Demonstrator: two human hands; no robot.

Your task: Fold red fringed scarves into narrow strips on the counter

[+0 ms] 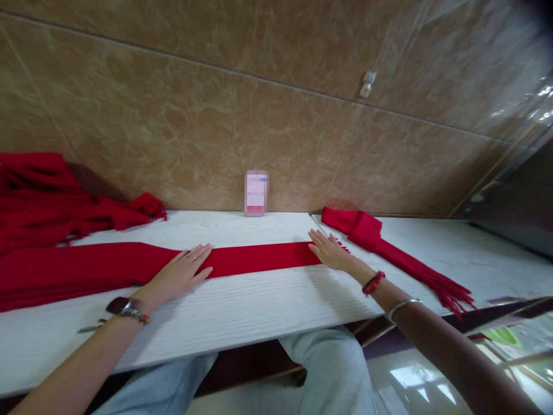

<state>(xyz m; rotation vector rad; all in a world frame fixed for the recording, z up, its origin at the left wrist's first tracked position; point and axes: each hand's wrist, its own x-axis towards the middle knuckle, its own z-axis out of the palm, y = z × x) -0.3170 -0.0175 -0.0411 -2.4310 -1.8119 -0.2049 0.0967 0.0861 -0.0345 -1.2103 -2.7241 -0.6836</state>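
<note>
Both left hand (185,270) and right hand (330,252) lie flat, gripping nothing, on 1 long red cloth strip (261,259) running left to right.

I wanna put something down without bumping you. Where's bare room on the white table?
Bare: the table in front of the flat cloth, between the forearms; the strip between flat cloth and phone; and right of the folded scarf. Crowded: the left, with the pile close behind the flat cloth, and around the right hand, near the folded scarf.

Left grip (185,270) and right grip (329,253) lie flat, palm-down, well apart.
</note>
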